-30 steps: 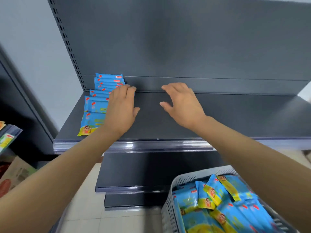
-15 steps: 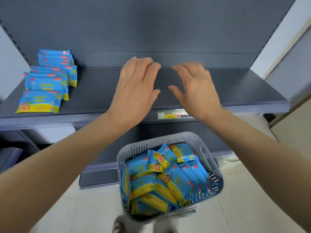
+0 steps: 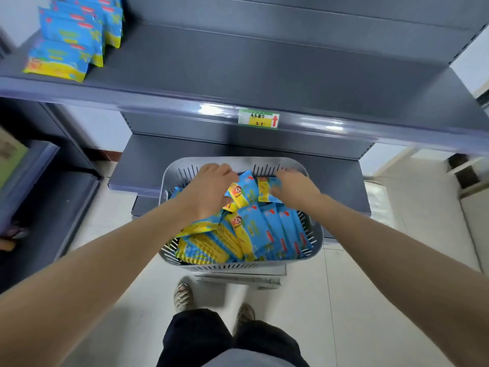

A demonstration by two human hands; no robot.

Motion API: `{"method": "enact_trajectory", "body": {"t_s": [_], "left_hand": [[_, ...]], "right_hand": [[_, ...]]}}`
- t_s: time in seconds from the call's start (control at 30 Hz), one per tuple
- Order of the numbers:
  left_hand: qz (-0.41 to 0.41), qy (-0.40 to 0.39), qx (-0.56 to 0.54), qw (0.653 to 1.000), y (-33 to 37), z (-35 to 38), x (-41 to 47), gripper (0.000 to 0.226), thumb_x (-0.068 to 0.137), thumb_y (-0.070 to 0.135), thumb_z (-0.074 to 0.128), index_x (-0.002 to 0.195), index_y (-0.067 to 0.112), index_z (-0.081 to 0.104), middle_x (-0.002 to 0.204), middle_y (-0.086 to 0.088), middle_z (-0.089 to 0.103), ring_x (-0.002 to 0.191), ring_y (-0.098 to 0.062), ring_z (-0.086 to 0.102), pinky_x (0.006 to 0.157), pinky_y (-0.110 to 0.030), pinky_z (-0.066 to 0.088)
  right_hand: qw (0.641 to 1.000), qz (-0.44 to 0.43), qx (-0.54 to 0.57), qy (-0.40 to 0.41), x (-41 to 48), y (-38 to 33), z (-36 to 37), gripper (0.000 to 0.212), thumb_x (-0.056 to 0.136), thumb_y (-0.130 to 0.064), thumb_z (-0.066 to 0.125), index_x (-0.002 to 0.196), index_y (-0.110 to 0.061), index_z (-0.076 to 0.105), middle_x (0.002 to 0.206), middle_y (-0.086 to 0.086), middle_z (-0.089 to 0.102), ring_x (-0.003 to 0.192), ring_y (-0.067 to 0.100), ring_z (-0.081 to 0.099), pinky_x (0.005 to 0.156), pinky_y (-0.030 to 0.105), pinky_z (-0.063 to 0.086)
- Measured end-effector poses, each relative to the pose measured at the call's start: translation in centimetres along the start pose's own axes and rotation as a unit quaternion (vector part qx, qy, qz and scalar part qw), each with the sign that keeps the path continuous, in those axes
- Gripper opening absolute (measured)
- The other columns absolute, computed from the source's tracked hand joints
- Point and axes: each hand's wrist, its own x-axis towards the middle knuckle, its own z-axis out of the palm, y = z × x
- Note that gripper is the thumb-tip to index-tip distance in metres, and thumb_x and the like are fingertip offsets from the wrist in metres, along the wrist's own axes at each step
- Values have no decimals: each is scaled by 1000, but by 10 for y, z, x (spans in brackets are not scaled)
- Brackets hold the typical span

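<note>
A grey slotted basket [image 3: 316, 242] stands on the floor below the shelf, filled with several blue and yellow packets [image 3: 267, 231]. Both hands reach down into its far end. My left hand [image 3: 209, 189] curls over the pile, its thumb and fingers round a packet with a cartoon face [image 3: 242, 190]. My right hand [image 3: 296, 186] is blurred and holds the top of a neighbouring packet [image 3: 266, 188] with its thumb across it. More of the same packets [image 3: 68, 41] lie in overlapping rows at the left end of the dark grey shelf [image 3: 264, 67].
A price label [image 3: 258, 120] sits on the shelf's front rail. A lower shelf [image 3: 143, 165] juts out behind the basket. Another dark shelving unit [image 3: 39, 202] stands at the left. My feet [image 3: 182, 296] are on the pale tiled floor [image 3: 357, 300].
Both hands came off the upper shelf and dropped into the basket, where they now hold packets. The view tilted down from the shelf to the basket and floor.
</note>
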Motion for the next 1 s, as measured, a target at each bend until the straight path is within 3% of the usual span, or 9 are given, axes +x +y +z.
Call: {"method": "enact_trajectory", "body": {"t_s": [0.2, 0.27, 0.33, 0.43, 0.53, 0.7, 0.8, 0.9, 1.0], "left_hand": [[-123, -194, -7, 973, -36, 41, -34, 53, 87, 31, 62, 134, 18, 43, 127, -6, 49, 114, -26, 49, 100, -34, 31], [-149, -224, -18, 963, -45, 53, -42, 55, 86, 32, 64, 134, 17, 42, 129, -6, 48, 115, -27, 49, 98, -35, 36], [-158, -253, 11, 954, -50, 63, -44, 59, 84, 31, 66, 135, 16, 41, 130, -7, 49, 115, -28, 50, 95, -36, 41], [-138, -278, 84, 947, -48, 72, -38, 51, 85, 27, 61, 131, 16, 44, 123, -6, 53, 111, -26, 53, 93, -35, 42], [-176, -293, 6, 940, -45, 77, -29, 56, 84, 32, 64, 134, 16, 42, 130, -4, 51, 113, -26, 53, 91, -36, 47], [-197, -329, -115, 916, -52, 65, -21, 38, 92, 28, 54, 126, 12, 51, 134, -6, 47, 118, -24, 47, 94, -32, 38], [-226, -323, -138, 908, -56, 71, -21, 39, 92, 9, 49, 130, 16, 45, 126, -7, 51, 98, -21, 54, 77, -27, 43], [-222, -340, -136, 904, -55, 73, -17, 55, 94, 6, 45, 144, 22, 29, 137, -9, 45, 94, -21, 57, 74, -28, 49], [-213, -377, -127, 892, -59, 70, -10, 58, 91, 2, 48, 142, 22, 31, 130, -8, 49, 77, -15, 55, 59, -22, 45]], "right_hand": [[991, 78, 81, -73, 30, 7, 32, 43, 91, -44, 52, 100, -2, 55, 94, 16, 60, 76, 24, 53, 55, 30, 37], [987, 108, 99, -62, 34, 7, 35, 47, 89, -44, 58, 107, 0, 54, 102, 17, 61, 80, 25, 55, 56, 32, 41], [983, 134, 103, -74, 35, 6, 36, 55, 89, -43, 59, 117, 4, 52, 114, 21, 61, 96, 30, 60, 71, 39, 49], [972, 158, 159, -73, 40, 7, 40, 68, 84, -43, 66, 128, 4, 44, 114, 17, 59, 104, 29, 58, 86, 36, 49], [960, 177, 208, -58, 43, 6, 41, 75, 81, -43, 69, 136, -1, 39, 131, 14, 52, 117, 30, 52, 98, 39, 44], [947, 184, 261, 14, 46, 8, 34, 49, 84, -12, 64, 130, -8, 47, 126, 15, 55, 107, 28, 57, 85, 31, 46], [955, 156, 249, 34, 44, 3, 33, 36, 84, -4, 56, 118, -13, 51, 114, 13, 58, 86, 25, 55, 76, 32, 48], [969, 108, 219, 30, 40, -4, 29, 42, 84, -2, 53, 124, -16, 47, 112, 14, 57, 92, 29, 55, 79, 36, 48], [979, 77, 188, 22, 37, -7, 23, 58, 84, -2, 53, 137, -15, 34, 110, 16, 58, 99, 34, 59, 81, 41, 49]]}}
